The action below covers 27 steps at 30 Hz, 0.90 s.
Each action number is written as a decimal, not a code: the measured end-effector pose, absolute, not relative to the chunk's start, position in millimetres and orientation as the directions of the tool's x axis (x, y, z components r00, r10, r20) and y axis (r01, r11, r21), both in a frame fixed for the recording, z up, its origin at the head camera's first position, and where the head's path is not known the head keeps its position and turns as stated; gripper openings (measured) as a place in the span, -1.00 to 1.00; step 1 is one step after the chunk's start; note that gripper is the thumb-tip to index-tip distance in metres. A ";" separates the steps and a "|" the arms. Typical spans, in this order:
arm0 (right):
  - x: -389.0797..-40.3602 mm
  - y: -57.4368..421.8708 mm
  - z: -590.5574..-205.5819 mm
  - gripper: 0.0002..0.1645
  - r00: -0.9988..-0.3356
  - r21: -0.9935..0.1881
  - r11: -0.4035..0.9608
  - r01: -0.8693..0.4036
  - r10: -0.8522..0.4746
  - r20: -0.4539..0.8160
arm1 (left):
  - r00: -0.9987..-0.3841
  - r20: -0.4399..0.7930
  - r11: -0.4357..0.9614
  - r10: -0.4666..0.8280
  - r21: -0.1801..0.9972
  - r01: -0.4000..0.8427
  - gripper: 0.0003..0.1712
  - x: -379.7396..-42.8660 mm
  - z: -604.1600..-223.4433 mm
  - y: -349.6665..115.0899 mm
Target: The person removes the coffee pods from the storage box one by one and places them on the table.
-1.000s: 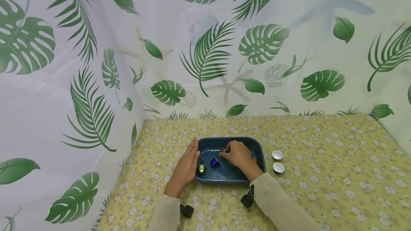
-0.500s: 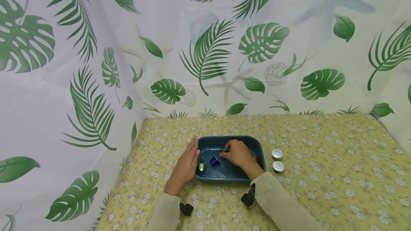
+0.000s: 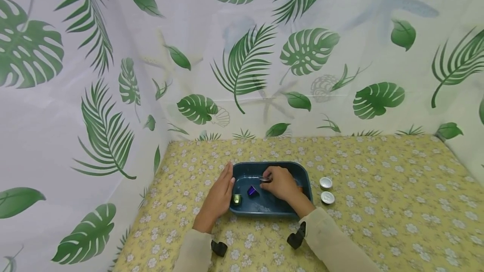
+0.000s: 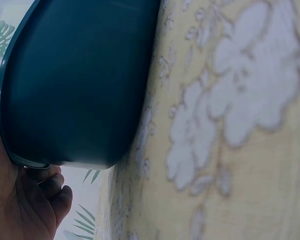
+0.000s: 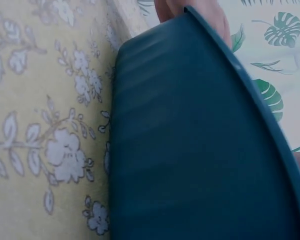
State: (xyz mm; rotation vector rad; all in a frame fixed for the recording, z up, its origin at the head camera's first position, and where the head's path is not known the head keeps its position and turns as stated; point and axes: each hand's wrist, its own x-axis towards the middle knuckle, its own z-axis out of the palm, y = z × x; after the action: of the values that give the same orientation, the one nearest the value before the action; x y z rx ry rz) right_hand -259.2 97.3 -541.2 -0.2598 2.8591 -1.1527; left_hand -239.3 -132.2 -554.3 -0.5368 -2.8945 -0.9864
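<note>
A dark blue plastic tray (image 3: 261, 212) stands on the flowered cloth. Along its left rim lies my left hand (image 3: 220, 190), fingers straight; the left wrist view shows that hand (image 4: 27, 200) at the tray's outer wall (image 4: 80, 90). My right hand (image 3: 281, 184) reaches into the tray and pinches a coffee capsule (image 3: 264, 179), whose silvery face shows between thumb and fingers. Inside, a purple capsule (image 3: 252, 191) lies tipped over near the middle, and a green capsule (image 3: 237, 199) sits in the near left corner. An orange capsule (image 3: 300, 188) is mostly hidden behind the right hand.
Two capsules, an upper one (image 3: 325, 183) and a lower one (image 3: 327, 197), stand with silver lids up on the yellow flowered tablecloth (image 3: 385, 205), right of the tray. A leaf-patterned white curtain (image 3: 242, 62) closes off the back and left sides.
The pinched capsule has tilted in my right hand, so more of its silvery face shows. The right wrist has shifted slightly rightward. My left hand keeps its place on the tray.
</note>
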 end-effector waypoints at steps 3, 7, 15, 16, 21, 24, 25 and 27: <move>-256.1 98.9 -540.0 -0.70 -0.983 -0.700 0.696 -0.162 -0.178 0.050 | -0.939 0.144 0.736 0.311 0.588 0.334 -0.35 -238.5 -552.8 -132.7; -251.9 102.5 -537.6 -0.70 -0.980 -0.706 0.682 -0.190 -0.175 0.094 | -0.937 0.151 0.734 0.315 0.587 0.341 -0.35 -238.7 -551.4 -132.9; -240.0 111.5 -532.5 -0.69 -0.973 -0.712 0.666 -0.224 -0.193 0.125 | -0.936 0.158 0.733 0.314 0.586 0.345 -0.35 -237.3 -555.6 -133.5; -238.5 112.7 -530.9 -0.69 -0.972 -0.719 0.657 -0.227 -0.194 0.129 | -0.936 0.160 0.732 0.315 0.587 0.346 -0.35 -237.3 -555.6 -133.4; -231.4 117.9 -523.4 -0.67 -0.972 -0.751 0.619 -0.229 -0.194 0.136 | -0.932 0.165 0.729 0.324 0.584 0.357 -0.35 -238.5 -555.5 -133.9; -228.4 120.9 -518.2 -0.66 -0.972 -0.756 0.614 -0.227 -0.187 0.140 | -0.931 0.162 0.730 0.328 0.582 0.359 -0.35 -238.9 -554.2 -133.8; -227.4 121.8 -516.4 -0.65 -0.972 -0.754 0.616 -0.228 -0.184 0.143 | -0.931 0.160 0.729 0.327 0.584 0.357 -0.35 -238.9 -553.6 -133.7; -226.1 123.6 -513.0 -0.65 -0.971 -0.744 0.625 -0.234 -0.181 0.154 | -0.931 0.161 0.730 0.326 0.583 0.357 -0.35 -239.2 -553.1 -133.8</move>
State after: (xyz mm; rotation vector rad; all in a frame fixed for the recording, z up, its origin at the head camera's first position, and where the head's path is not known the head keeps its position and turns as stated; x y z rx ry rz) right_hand -226.1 123.6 -513.0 -0.3695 2.8896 -1.3378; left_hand -239.2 -133.8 -553.1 -0.5686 -2.8774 -0.9849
